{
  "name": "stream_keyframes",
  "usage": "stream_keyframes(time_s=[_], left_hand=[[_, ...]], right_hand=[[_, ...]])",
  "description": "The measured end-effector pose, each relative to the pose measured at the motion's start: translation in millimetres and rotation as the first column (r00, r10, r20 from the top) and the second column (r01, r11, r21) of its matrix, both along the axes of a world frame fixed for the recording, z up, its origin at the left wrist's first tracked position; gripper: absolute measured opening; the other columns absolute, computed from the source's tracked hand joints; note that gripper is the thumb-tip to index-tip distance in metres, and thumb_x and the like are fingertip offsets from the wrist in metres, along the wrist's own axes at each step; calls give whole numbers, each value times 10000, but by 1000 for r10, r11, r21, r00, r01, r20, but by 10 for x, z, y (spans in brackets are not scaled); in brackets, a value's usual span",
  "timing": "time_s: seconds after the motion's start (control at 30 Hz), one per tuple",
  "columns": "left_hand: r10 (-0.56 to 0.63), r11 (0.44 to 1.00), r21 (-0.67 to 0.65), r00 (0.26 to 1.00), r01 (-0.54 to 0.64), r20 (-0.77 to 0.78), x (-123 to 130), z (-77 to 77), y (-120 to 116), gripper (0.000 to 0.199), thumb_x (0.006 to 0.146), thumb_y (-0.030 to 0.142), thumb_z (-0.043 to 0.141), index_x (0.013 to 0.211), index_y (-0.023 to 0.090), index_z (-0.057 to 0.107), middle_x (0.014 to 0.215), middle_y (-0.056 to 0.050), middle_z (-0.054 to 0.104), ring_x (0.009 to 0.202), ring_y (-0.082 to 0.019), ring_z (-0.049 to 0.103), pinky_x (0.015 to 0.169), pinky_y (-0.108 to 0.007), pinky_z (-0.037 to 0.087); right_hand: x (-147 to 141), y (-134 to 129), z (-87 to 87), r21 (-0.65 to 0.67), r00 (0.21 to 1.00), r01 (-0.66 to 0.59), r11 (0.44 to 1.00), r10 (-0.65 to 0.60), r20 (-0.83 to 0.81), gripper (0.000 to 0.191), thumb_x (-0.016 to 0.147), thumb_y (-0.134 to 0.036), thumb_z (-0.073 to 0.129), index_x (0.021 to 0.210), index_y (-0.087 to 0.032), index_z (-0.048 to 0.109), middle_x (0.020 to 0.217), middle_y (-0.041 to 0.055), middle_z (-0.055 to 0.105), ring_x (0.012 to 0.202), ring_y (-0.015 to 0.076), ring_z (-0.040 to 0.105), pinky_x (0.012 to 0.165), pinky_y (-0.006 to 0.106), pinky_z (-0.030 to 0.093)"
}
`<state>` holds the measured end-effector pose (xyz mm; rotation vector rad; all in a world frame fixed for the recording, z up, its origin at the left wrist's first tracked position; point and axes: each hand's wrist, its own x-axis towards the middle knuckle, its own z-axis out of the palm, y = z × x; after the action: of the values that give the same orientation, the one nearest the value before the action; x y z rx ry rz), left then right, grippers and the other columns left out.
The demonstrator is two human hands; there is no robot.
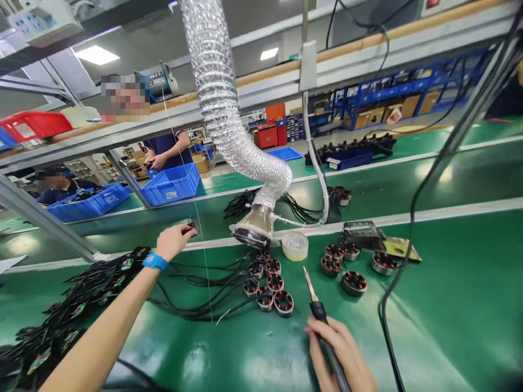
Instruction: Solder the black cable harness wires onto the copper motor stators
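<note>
Green tabletop (pixel 449 305): right hand (pixel 341 354) grips soldering iron (pixel 316 302) beside stators (pixel 269 286); left hand (pixel 174 240) fingers pinch small part (pixel 190 227) near far edge; right side open.

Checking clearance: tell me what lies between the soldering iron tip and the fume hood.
Head view: bare green mat between the soldering iron tip and fume hood; stator cluster sits just left.

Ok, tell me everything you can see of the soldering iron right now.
The soldering iron has a slim metal tip, a short shiny shaft and a black handle. The right hand grips the handle low down, pen-style. It slants up and left, tip bare, poised above the green mat just right of the wired stator cluster; whether it touches anything is unclear.
</note>
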<state>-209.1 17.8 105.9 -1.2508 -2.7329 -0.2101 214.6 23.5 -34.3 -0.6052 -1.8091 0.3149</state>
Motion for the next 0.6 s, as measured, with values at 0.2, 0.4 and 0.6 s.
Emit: stream_keyframes(time_s=[0.2,0.4,0.6], left_hand=[[-144,985,90,989,147,-34,918,402,-1072,426,880,608,535,1093,290,722,1007,0,732,786,-191,649,696,-258,451],[-539,842,79,832,533,135,2363,8,-1301,232,972,413,498,1091,340,682,1055,-10,667,834,-157,655,741,-261,501],[-680,722,-32,717,692,152,3354,-616,-659,217,950,396,526,1050,225,618,963,-83,631,826,-243,661,650,-332,547]], right_hand=[[5,-36,118,-11,993,30,999,-31,-114,264,923,-49,574,1167,-149,594,1039,83,636,1004,163,625,908,269,488],[77,-41,183,41,950,210,977,-194,-245,288,860,-69,668,1122,-162,594,964,77,693,943,213,644,860,366,510],[364,17,55,0,851,420,907,-394,-348,265,829,-185,722,1073,-159,620,789,72,678,897,288,628,920,513,463]])
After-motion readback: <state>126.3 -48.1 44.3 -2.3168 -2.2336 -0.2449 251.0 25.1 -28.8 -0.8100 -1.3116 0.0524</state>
